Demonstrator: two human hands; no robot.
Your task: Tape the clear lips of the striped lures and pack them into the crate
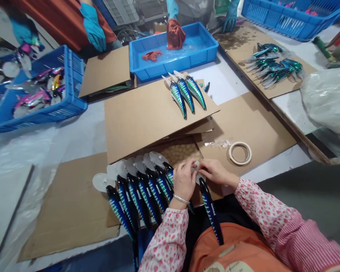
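Note:
Just ahead of my body is a blue-black fishing lure (210, 211) with pale stripes, its clear round lip between my hands and its tail toward my apron. My left hand (184, 179) is closed with its fingertips pinching at the lip. From the other side, my right hand (217, 172) pinches the same lip; any small piece at the fingertips is too hidden to name. Left of my hands, several similar lures (143, 194) lie side by side, their clear lips pointing away from me. A roll of masking tape (240, 161) lies right of my hands, close to small clear scraps (224, 143).
Three green-blue lures (188, 96) lie on stacked cardboard (136, 121). Behind it stands a blue water tray (174, 66), where a co-worker's gloved hand holds an orange cloth (175, 34). Blue baskets (73, 81) hold lures at left; more lures (274, 64) lie at right.

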